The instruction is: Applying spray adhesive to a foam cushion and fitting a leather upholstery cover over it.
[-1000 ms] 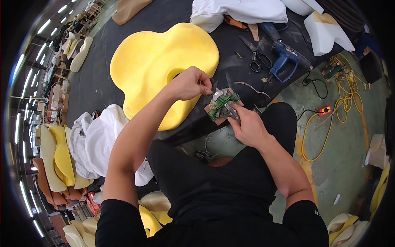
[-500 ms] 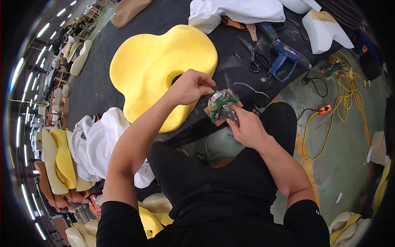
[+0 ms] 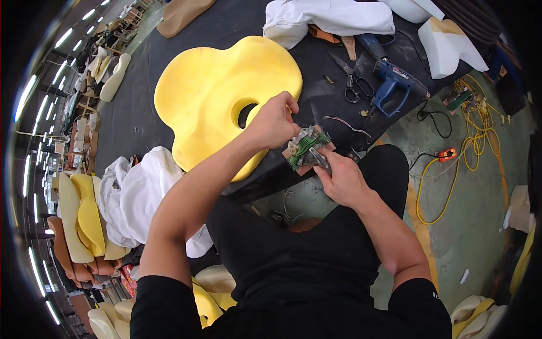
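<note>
A small bundle of green cord and grey metal bits [image 3: 309,146] on a brownish backing lies at the near edge of the black-covered table. My left hand [image 3: 272,123] bends over its upper left corner. The left fingers are drawn together at the bundle; what is between them, if anything, is too small to make out. My right hand [image 3: 343,178] is closed round a grey metal hand tool [image 3: 322,160], whose tip reaches the bundle from the right. Beyond my left wrist lies a yellow lobed foam cushion [image 3: 212,96] with an oval hole.
Black scissors [image 3: 351,85] and a blue heat gun [image 3: 390,85] lie at the far right of the table. White fabric [image 3: 333,17] is at the back, more white cloth [image 3: 135,186] at left. A yellow cable [image 3: 480,133] coils on the floor at right.
My left hand has risen slightly and shifted a little right, its fingers still at the bundle. The right hand and its tool have barely moved. The whole view has shifted slightly.
</note>
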